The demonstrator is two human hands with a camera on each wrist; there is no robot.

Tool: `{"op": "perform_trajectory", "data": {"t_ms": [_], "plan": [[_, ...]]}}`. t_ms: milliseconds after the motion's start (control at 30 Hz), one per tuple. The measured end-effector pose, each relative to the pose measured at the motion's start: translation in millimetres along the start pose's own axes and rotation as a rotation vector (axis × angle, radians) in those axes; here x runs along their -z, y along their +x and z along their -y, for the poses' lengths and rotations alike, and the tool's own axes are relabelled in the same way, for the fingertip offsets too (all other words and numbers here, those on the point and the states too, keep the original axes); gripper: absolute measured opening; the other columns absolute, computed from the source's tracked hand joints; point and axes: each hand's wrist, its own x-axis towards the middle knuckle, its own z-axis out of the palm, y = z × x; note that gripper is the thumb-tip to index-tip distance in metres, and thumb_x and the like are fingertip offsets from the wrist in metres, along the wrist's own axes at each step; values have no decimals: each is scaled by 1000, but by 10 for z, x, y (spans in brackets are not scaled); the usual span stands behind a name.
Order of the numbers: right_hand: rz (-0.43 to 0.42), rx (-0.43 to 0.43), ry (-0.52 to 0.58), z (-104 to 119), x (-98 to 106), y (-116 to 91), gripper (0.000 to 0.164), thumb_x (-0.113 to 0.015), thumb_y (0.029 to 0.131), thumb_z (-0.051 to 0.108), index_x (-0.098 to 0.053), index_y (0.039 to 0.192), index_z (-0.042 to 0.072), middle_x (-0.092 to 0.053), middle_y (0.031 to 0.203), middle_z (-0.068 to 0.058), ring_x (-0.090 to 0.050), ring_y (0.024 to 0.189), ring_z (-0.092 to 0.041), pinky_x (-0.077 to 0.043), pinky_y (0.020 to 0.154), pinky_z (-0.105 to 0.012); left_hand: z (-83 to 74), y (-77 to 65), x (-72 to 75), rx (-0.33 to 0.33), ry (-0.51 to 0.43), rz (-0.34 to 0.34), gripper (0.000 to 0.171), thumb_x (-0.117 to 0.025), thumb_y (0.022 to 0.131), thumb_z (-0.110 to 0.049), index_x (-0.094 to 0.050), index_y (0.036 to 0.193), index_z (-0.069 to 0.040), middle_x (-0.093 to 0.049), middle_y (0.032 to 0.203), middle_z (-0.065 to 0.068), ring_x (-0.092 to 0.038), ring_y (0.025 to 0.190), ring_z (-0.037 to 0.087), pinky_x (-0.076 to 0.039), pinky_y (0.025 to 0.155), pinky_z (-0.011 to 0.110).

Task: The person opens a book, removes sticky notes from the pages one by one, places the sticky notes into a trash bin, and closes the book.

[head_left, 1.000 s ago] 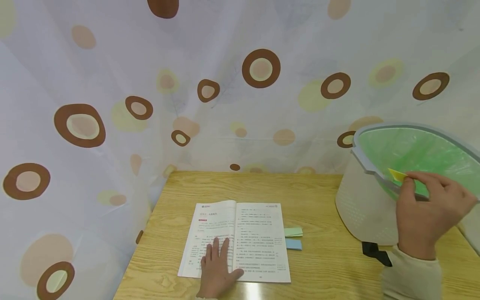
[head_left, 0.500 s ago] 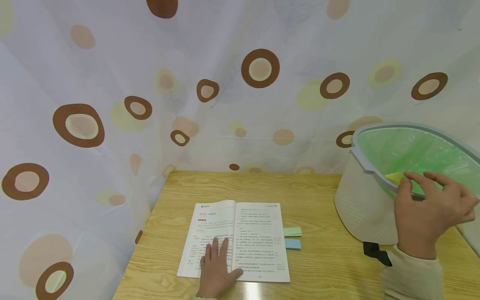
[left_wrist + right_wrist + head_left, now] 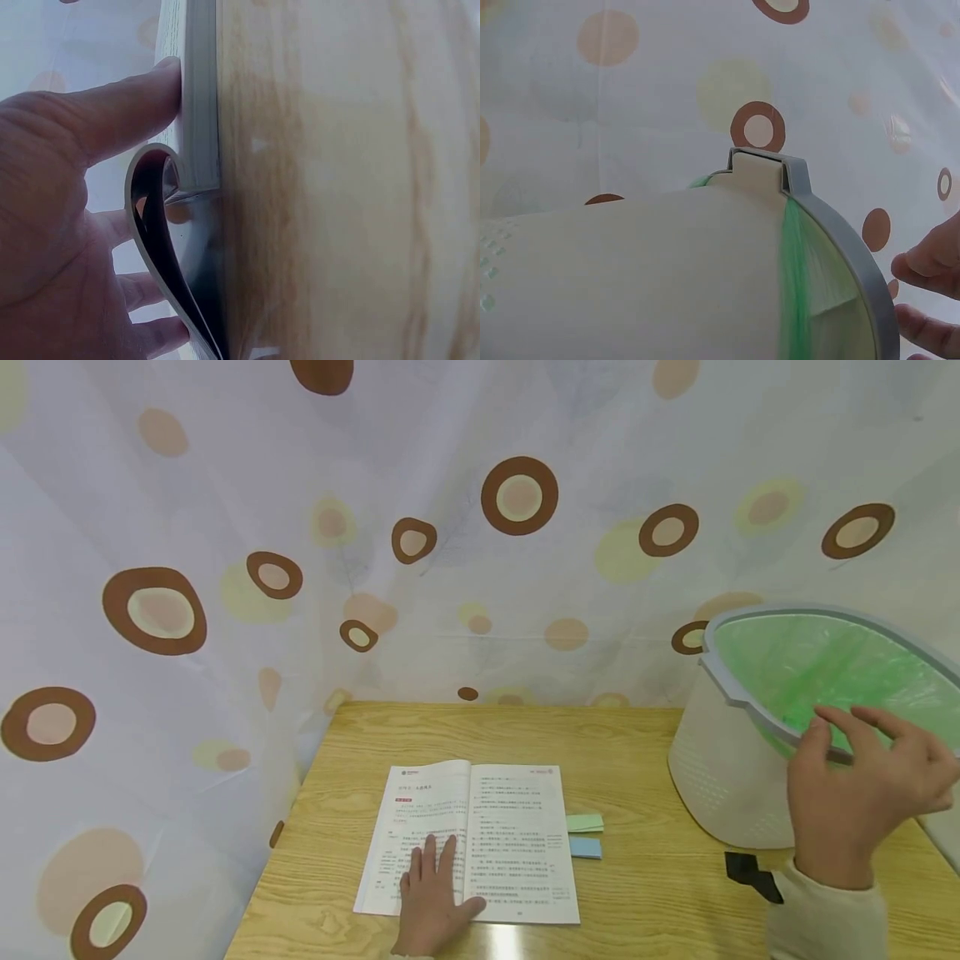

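Note:
In the head view my left hand (image 3: 435, 897) lies spread over the lower left page of an open book (image 3: 521, 852). From the left wrist, its thumb rests on the pages near the lower edge, and the left side of the book curls up beside the palm. My right hand (image 3: 870, 785) hovers over the near rim of a pale waste bin (image 3: 723, 777) lined with a green plastic bag (image 3: 795, 652). Its thumb and fingers are loosely bent, with nothing between them; the right wrist view shows them just past the grey rim (image 3: 862, 277).
A green paper strip (image 3: 587, 822) and a blue paper strip (image 3: 586, 847) stick out at the book's right edge. The wooden table (image 3: 630, 902) meets a spotted curtain (image 3: 480, 568) at the back. A black piece (image 3: 753, 875) shows by the right sleeve.
The yellow slip that my right hand pinched over the bin has left the fingers and is out of sight. My left hand has stayed on the book.

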Motion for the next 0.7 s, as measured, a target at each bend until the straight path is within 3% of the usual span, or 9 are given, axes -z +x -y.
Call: {"op": "perform_trajectory", "data": {"t_ms": [100, 200, 333, 567, 700], "plan": [[-72, 21, 37, 21, -6, -40, 33, -51, 93, 18, -72, 88, -7, -64, 108, -18, -32, 114, -12, -11, 105, -51, 1, -1, 4, -2, -1, -1, 97, -77, 68, -46, -33, 147, -10, -23, 154, 27, -16, 139, 52, -20, 105, 75], [-138, 24, 75, 75, -4, -115, 32, -52, 91, 16, -72, 83, -7, -65, 103, -15, -35, 111, -9, -17, 106, -43, 2, -2, 4, -3, -2, 4, 96, -77, 69, -46, -33, 147, -9, -23, 154, 27, -16, 139, 53, -20, 105, 75], [-145, 20, 138, 218, 29, -265, 29, -54, 88, 14, -71, 82, -9, -63, 100, -26, -38, 109, -11, -24, 102, -37, 2, 5, -8, 6, 7, 6, 96, -76, 69, -47, -33, 147, -10, -22, 155, 26, -16, 139, 52, -20, 106, 74], [-106, 45, 266, 501, 42, -517, 23, -56, 82, 7, -70, 76, -10, -62, 92, -31, -48, 103, -37, -25, 101, -37, -1, 16, -3, -3, 1, -3, 95, -76, 70, -45, -33, 147, -10, -22, 154, 27, -16, 139, 52, -19, 106, 74], [-85, 75, 288, 541, 22, -620, 22, -58, 82, 8, -69, 74, -10, -62, 89, -31, -49, 98, -42, -26, 99, -36, -2, 5, -1, 6, -4, 4, 95, -76, 70, -46, -33, 147, -10, -22, 155, 27, -16, 139, 52, -19, 106, 74]]}}
